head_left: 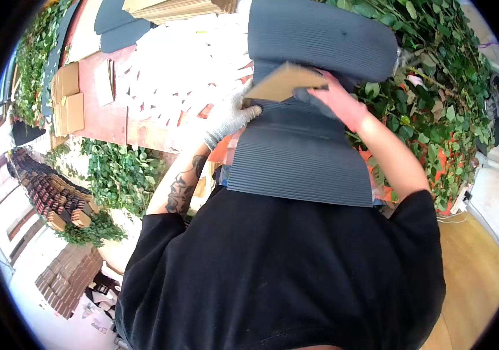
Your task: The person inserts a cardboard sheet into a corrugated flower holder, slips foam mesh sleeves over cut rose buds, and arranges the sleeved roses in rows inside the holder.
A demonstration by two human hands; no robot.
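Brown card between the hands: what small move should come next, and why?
Probably lower the brown card flat onto the dark ribbed sheet: it appears raised over the sheet, the right hand seems to hold its right end, and the left hand sits at the sheet's left edge, placed to steady it.

Light: bright, esp. upper L. Glare: pale pile (174, 67) on counter (116, 125) blown out, detail lost. Blk shirt (284, 262) dim. Lens: fisheye, curved edges, dk corners. Blur: slight, cardboard (284, 83) & R hand (337, 100).
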